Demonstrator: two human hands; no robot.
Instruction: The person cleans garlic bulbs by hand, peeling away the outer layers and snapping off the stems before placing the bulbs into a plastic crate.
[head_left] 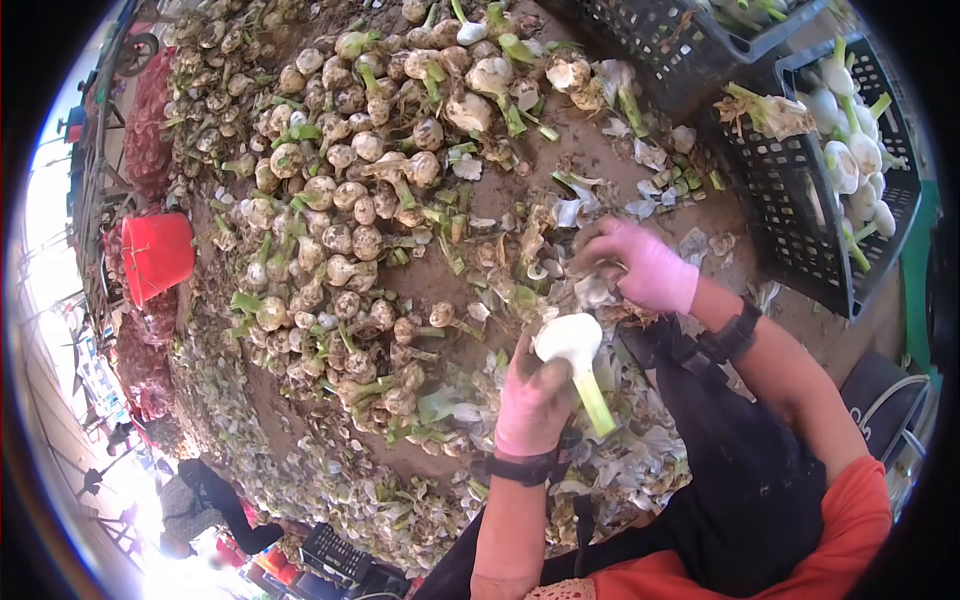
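Observation:
My left hand [537,398], in a pink glove, holds a white peeled garlic bulb [568,338] with a short green stem stub that points down and to the right. Up and to the right of it is my right hand [640,268], also pink-gloved, with its fingers curled in. A pale flake of garlic skin [596,291] shows just below those fingers. Whatever the right fingers grip is too small and hidden to name. Loose skins and leaf scraps [640,450] lie beneath both hands. Unpeeled garlic bulbs [340,240] with dirty roots are heaped to the left.
A black plastic crate [790,210] with cleaned white garlic stands at the right, and another crate [650,45] is at the top. A red bucket [158,257] sits at the left beside mesh sacks [150,130]. Another person [215,505] is at the lower left.

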